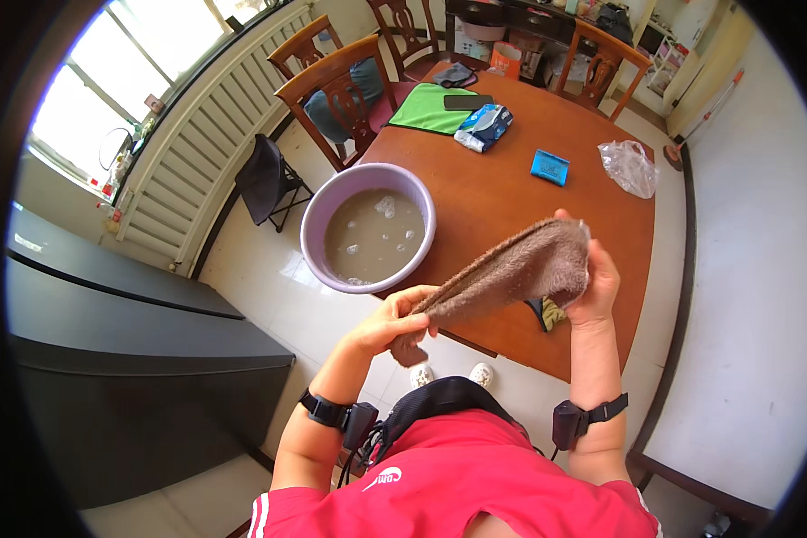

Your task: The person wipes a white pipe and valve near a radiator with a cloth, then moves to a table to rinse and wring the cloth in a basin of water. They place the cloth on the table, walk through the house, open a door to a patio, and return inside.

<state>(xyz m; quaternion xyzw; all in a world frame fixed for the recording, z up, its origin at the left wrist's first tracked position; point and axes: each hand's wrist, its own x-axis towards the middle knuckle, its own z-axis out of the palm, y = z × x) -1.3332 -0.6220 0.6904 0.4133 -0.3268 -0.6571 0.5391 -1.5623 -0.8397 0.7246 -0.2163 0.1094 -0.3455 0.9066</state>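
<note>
A brown terry cloth (504, 272) is stretched between my two hands, above the near end of a wooden table (551, 222). My left hand (393, 323) pinches its lower left end, and a short tail hangs below the fingers. At the other end, my right hand (595, 282) grips the cloth's upper right corner. Beneath the cloth, an olive cloth with a dark edge (550, 313) lies partly hidden on the table. To the left, a purple plastic basin (313, 252) holds murky grey water (376, 232) with patches of foam.
A green cloth (424, 107), a dark phone (468, 102), a blue-and-white packet (484, 128), a small blue packet (549, 167) and a clear plastic bag (629, 168) lie across the table. Wooden chairs (339, 87) stand along its left side. A dark cabinet (148, 403) is at my left.
</note>
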